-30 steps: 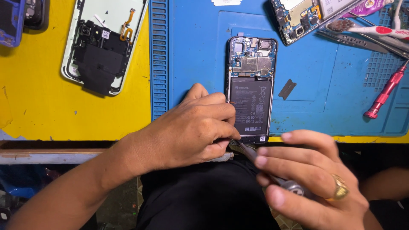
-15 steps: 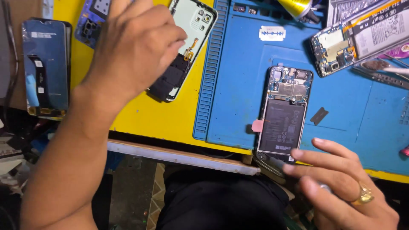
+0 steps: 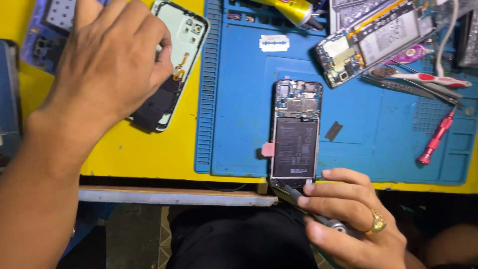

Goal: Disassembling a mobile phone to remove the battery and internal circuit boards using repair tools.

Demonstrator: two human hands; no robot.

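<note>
Right hand (image 3: pixel 348 219) at the near edge of the worktop (image 3: pixel 149 149), its grip pressed together around a slim dark-shafted tool with a metal end (image 3: pixel 318 219), presumably a screwdriver; thumb and fingers pinch the shaft, and the tip points toward the bottom end of the opened phone (image 3: pixel 295 134). A gold ring (image 3: pixel 377 222) sits on one finger. The opened phone lies lengthwise on the blue repair mat (image 3: pixel 239 124), back cover off, with a dark battery filling its lower part, a circuit board at its top end, and a small pink tab (image 3: pixel 268 149) projecting from its left side.

Left hand (image 3: pixel 107 65) well apart at upper left, over the yellow surface, back of the hand toward the camera; its fingers curl down onto a pale green phone back cover (image 3: pixel 191 30) with a dark inner section. Whether this grip closes on the cover cannot be told.

On the mat beyond the phone: a razor blade (image 3: pixel 274 43), a small dark chip (image 3: pixel 333 130), a second dismantled phone (image 3: pixel 368 40), tweezers (image 3: pixel 413 87) and a red screwdriver (image 3: pixel 436 139) at right.
</note>
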